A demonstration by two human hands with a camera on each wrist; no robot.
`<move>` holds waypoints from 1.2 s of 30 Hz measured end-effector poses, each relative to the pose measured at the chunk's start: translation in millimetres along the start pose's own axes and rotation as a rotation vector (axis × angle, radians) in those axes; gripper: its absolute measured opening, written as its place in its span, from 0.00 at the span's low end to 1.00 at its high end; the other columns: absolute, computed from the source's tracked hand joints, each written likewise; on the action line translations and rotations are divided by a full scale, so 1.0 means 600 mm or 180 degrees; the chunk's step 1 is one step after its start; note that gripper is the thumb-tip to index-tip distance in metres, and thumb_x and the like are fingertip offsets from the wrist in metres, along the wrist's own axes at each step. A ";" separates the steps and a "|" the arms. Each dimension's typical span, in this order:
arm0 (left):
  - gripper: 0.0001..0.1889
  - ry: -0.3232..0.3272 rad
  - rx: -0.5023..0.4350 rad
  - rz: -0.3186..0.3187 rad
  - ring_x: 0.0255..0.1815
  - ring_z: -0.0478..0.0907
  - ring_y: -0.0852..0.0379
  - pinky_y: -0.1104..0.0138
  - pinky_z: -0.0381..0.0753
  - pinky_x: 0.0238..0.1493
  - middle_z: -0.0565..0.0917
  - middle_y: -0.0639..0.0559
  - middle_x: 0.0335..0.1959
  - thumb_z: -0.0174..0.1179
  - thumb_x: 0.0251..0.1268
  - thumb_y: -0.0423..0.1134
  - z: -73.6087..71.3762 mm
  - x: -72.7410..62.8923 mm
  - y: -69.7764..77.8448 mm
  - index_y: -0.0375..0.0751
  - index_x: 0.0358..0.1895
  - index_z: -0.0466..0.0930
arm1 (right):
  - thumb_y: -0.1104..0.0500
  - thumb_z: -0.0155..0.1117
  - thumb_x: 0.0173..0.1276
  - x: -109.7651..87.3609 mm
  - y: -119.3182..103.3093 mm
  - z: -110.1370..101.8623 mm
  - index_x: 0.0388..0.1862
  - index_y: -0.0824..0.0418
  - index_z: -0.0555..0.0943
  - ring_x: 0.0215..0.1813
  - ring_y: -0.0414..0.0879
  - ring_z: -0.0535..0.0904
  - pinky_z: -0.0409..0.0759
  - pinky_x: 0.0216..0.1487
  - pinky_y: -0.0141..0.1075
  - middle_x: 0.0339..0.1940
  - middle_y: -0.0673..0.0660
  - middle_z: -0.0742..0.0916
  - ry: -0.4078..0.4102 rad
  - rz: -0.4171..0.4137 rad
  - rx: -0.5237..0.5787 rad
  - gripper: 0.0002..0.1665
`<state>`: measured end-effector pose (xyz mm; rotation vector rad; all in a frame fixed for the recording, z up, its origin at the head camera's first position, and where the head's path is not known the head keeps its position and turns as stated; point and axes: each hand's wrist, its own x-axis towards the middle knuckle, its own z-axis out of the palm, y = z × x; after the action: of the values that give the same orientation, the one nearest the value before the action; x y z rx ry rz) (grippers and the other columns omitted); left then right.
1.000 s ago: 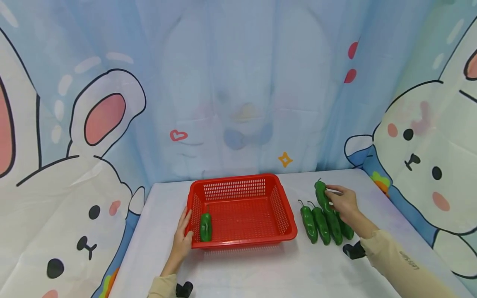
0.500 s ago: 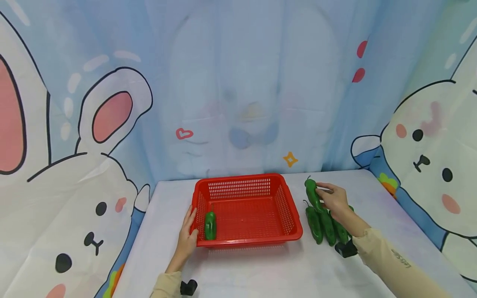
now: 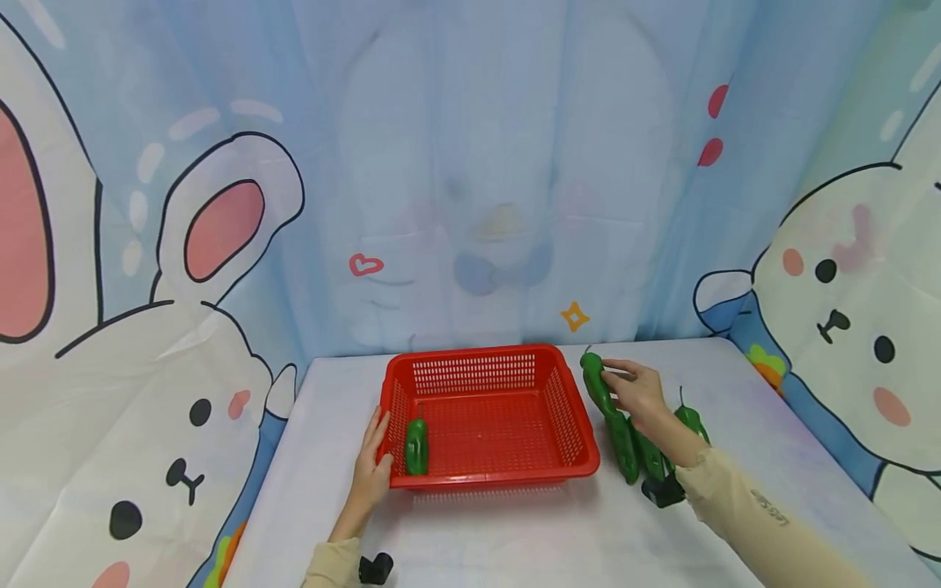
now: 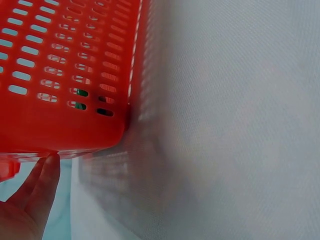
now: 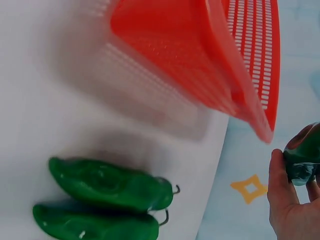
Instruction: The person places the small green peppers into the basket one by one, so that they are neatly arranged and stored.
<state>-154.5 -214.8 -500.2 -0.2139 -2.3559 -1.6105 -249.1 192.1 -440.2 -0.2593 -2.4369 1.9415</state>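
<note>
Right hand (image 3: 638, 398)'s pinching a green pepper (image 3: 592, 376) near its stem end, above the table (image 3: 478, 535), just off the basket (image 3: 481, 433)'s right edge. Left hand (image 3: 370, 474)'s straight fingers touch its left edge, probably to steady it.

The left hand (image 3: 368, 474) is held forward, its fingers (image 3: 379, 433) extended straight and its thumb (image 3: 385, 463) spread apart. The left wrist (image 3: 346, 521) is exposed beyond a pale sleeve (image 3: 333, 562). The right arm (image 3: 724, 486) is extended diagonally forward and inward, covered by a lettered sleeve (image 3: 782, 543) as far as the wrist. The right hand (image 3: 638, 396) is turned leftward; a pinch is formed between its thumb and fingers.
</note>
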 end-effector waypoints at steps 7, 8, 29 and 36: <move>0.34 0.0008 -0.0006 0.0085 0.77 0.47 0.33 0.68 0.48 0.70 0.52 0.31 0.77 0.45 0.57 0.15 -0.001 0.003 0.000 0.22 0.72 0.58 | 0.62 0.53 0.75 0.004 -0.003 0.026 0.69 0.71 0.70 0.38 0.37 0.83 0.84 0.37 0.35 0.59 0.72 0.79 -0.0090 -0.0003 0.0089 0.26; 0.34 0.0007 -0.0007 0.0101 0.77 0.47 0.34 0.70 0.47 0.69 0.52 0.31 0.77 0.45 0.57 0.15 -0.001 0.004 0.000 0.22 0.72 0.58 | 0.62 0.53 0.75 0.004 -0.003 0.029 0.69 0.71 0.69 0.38 0.37 0.83 0.84 0.38 0.35 0.59 0.72 0.80 -0.0103 -0.0007 0.0105 0.26; 0.36 0.0121 0.0070 0.0134 0.78 0.48 0.39 0.52 0.50 0.71 0.53 0.40 0.79 0.46 0.57 0.19 0.013 0.005 -0.081 0.31 0.74 0.60 | 0.65 0.55 0.74 -0.013 0.013 0.137 0.64 0.73 0.73 0.39 0.45 0.84 0.84 0.37 0.37 0.56 0.74 0.79 -0.0334 0.0086 0.0178 0.22; 0.36 0.0119 -0.0003 0.0206 0.78 0.47 0.38 0.43 0.51 0.71 0.53 0.38 0.78 0.46 0.57 0.19 0.015 0.008 -0.077 0.31 0.74 0.60 | 0.66 0.56 0.73 -0.022 0.017 0.172 0.63 0.73 0.74 0.39 0.48 0.85 0.85 0.37 0.41 0.53 0.74 0.81 -0.0396 0.0057 0.0340 0.22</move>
<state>-173.4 -223.9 -542.8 -0.2552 -2.2963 -1.5722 -246.7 92.7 -472.3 -0.1635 -2.4001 2.1492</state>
